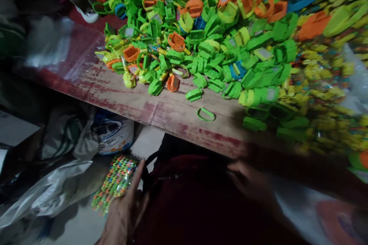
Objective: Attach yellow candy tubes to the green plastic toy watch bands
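My left hand (129, 203) is low at the left of my body, index finger stretched out and the others apart. It is beside a clear bag of small colourful pieces (116, 182), which lies lower than the table; nothing shows in the hand. Close to the table's front edge, my right hand (247, 178) is dim and blurred, with its fingertips at my dark clothing; whether it holds anything is hidden. Above the hands, a heap of green plastic watch-like bands (212, 53) covers the table (129, 103). A single thin green ring (206, 114) lies near the front edge.
Small yellow wrapped pieces (324, 88) are piled at the right. Clear plastic bags (50, 42) lie at the table's left end, near a white object (82, 4). Sacks (113, 134) and white plastic (57, 187) stand below the table at the left.
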### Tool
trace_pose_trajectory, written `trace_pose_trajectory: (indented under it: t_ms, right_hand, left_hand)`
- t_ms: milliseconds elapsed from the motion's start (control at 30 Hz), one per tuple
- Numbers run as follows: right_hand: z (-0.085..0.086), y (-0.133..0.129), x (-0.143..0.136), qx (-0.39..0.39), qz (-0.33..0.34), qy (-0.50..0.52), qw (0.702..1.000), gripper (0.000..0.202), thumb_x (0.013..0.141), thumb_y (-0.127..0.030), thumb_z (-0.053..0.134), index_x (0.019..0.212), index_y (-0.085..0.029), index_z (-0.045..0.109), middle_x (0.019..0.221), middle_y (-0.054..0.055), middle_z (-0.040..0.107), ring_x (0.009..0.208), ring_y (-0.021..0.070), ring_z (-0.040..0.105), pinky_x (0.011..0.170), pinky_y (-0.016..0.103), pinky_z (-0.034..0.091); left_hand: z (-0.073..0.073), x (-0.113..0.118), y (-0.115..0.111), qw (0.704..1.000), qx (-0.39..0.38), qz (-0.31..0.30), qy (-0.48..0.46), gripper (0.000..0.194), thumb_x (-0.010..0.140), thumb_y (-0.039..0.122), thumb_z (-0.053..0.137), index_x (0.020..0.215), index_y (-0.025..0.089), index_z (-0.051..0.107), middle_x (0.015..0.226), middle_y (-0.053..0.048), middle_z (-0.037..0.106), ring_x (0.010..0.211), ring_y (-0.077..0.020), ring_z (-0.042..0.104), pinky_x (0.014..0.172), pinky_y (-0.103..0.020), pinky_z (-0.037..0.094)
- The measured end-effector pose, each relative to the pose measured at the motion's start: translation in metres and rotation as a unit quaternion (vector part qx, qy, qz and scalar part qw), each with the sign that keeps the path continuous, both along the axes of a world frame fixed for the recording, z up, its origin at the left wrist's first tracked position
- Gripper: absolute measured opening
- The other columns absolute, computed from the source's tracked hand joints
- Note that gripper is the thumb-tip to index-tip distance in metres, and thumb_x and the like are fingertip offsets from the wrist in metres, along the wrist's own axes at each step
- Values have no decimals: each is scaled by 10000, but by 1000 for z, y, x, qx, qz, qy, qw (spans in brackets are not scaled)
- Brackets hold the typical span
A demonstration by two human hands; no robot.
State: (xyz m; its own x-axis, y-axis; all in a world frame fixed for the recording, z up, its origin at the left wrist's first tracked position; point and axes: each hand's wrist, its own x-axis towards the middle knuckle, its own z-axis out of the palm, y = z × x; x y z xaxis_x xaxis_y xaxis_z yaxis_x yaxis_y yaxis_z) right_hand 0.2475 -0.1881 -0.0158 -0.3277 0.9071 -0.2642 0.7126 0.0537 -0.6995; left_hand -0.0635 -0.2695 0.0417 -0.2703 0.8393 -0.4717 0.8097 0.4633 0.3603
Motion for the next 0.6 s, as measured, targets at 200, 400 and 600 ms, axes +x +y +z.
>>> trace_pose_trajectory:
  t_ms: [200, 400, 600]
  right_hand:
    - [3, -5, -1, 85, -27, -47, 995, 184, 938, -342, 440, 863, -251, 581, 811, 71, 693, 745, 227, 681, 716, 322, 535]
    - [-4, -9, -4, 106, -64, -28, 992, 233, 934, -338, 428, 1000, -238, 628, 940, 44, 722, 828, 217, 705, 792, 321, 559]
    - [-2, -10, -13, 107, -131, -6, 986, 262, 907, -312, 428, 1037, -239, 644, 1017, 35, 722, 890, 206, 703, 816, 300, 564]
  left_hand:
    - [-15, -12, -12, 961, 119, -238, 80, 453, 908, 206, 383, 1299, 289, 596, 592, -7, 612, 540, -161, 591, 505, -226, 415]
    - [-16, 4, 22, 936, 233, -261, -37, 236, 951, 277, 446, 937, 209, 671, 729, -25, 608, 653, -152, 574, 606, -231, 441]
    - [-34, 18, 32, 940, 69, -112, -313, 211, 952, 357, 408, 879, 184, 506, 831, -36, 595, 744, -161, 585, 663, -246, 467]
